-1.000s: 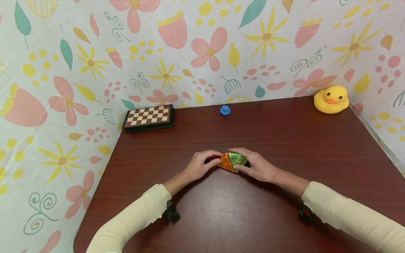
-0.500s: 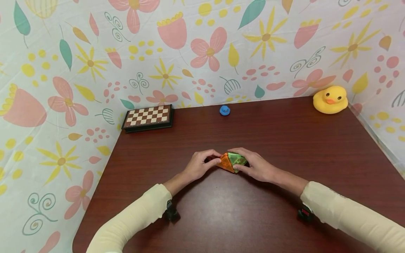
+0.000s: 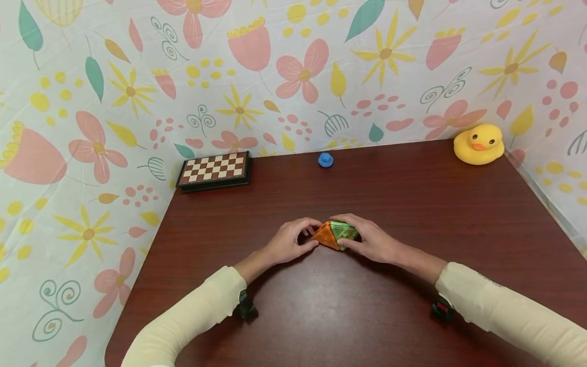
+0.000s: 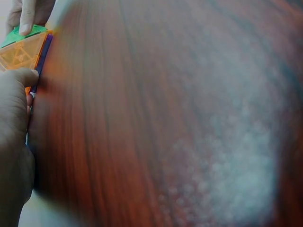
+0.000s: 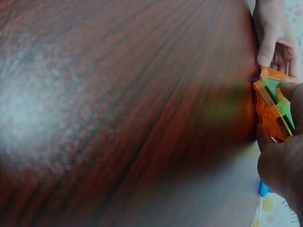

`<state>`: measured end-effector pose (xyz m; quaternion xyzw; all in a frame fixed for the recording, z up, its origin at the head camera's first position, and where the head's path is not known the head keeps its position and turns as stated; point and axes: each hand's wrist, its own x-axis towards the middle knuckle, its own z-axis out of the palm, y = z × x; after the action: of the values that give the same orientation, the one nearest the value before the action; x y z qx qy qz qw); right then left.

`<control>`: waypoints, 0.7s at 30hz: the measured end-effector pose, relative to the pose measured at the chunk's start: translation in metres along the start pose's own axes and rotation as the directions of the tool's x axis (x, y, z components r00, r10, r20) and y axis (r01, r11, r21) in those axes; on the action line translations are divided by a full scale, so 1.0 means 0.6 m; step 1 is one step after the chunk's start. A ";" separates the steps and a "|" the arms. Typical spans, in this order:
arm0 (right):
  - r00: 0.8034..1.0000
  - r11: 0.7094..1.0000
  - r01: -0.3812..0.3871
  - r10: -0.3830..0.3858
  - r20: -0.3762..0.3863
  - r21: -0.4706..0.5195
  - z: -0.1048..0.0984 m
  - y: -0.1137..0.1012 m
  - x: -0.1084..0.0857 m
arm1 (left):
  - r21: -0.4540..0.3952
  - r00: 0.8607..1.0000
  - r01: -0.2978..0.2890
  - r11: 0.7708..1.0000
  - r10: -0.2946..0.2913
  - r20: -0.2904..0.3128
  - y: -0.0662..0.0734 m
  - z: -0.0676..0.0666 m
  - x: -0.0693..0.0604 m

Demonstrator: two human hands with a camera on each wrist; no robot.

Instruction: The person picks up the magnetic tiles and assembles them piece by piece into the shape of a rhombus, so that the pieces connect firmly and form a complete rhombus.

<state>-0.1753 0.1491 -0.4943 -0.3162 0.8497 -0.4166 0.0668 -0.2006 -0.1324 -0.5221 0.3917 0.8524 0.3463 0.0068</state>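
A pointed block of translucent magnetic tiles stands on the brown table, with an orange triangular tile (image 3: 326, 236) on its left and a green tile (image 3: 344, 231) on its right. A purple tile edge (image 4: 43, 61) shows along its base in the left wrist view. My right hand (image 3: 373, 239) grips the green side between thumb and fingers. On the other side my left hand (image 3: 290, 239) is loosely spread, its thumb tip by the orange tile's lower left corner and its fingers behind. The back of the block is hidden.
A folded chessboard box (image 3: 214, 171) lies at the table's back left. A small blue rubber duck (image 3: 325, 160) sits at the back middle, and a large yellow duck (image 3: 479, 145) occupies the back right corner. Flower-patterned cloth (image 3: 284, 76) hangs behind.
My left thumb and fingers have loosened and drawn back slightly to the left, uncovering more of the orange tile. The right hand keeps its grip in nearly the same place.
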 end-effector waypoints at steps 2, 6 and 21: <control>1.000 1.000 -0.003 0.003 0.003 0.002 0.000 0.000 0.000 | 0.008 1.000 -0.007 1.000 0.007 0.007 0.000 -0.001 0.000; 1.000 1.000 -0.008 0.008 0.008 0.007 0.000 0.000 0.000 | 0.009 0.999 -0.030 1.000 0.030 0.019 -0.002 -0.004 0.000; 0.999 1.000 -0.025 0.024 0.022 0.019 -0.002 0.002 0.000 | -0.119 0.990 -0.048 0.992 0.063 0.126 -0.015 -0.025 0.003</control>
<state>-0.1763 0.1501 -0.4945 -0.3094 0.8486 -0.4207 0.0841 -0.2120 -0.1441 -0.5158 0.4360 0.8173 0.3691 0.0751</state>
